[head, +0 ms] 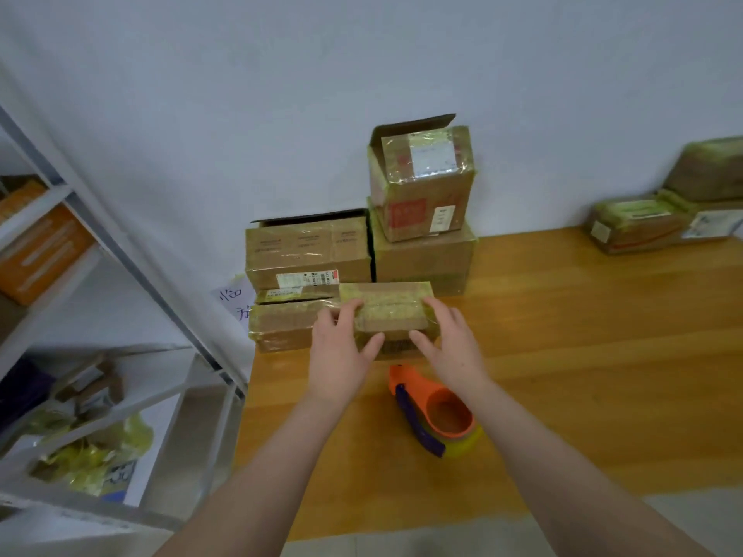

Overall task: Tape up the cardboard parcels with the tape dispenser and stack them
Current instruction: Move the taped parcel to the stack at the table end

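Left hand (341, 351) and right hand (450, 347) both grip one small parcel (388, 315), one hand at each end. Fingers are curled over the top edge, thumbs on the near face. The parcel is wrapped in yellowish tape. I cannot tell whether it sits on the table (583, 355) or is held just above it.

The dispenser (434, 412), orange with a blue handle and a yellow roll, lies on the table just under my right wrist. Neither hand touches it.

A flat parcel (281, 327) lies just left of the held one, at the table's left edge, and my left fingers overlap it. A thin parcel (297, 293) lies on top of it, and a wider box (305, 251) sits above that.

Right of this pile a large box (422, 259) stands against the wall (362, 74). It carries a smaller box (422, 182) with one flap up.

At the far right, well apart, are more taped parcels (643, 227), stacked.

A paper note (233, 299) with handwriting hangs left of the pile. A metal shelf (120, 255) stands at the left, holding orange cartons and yellow wrapping.
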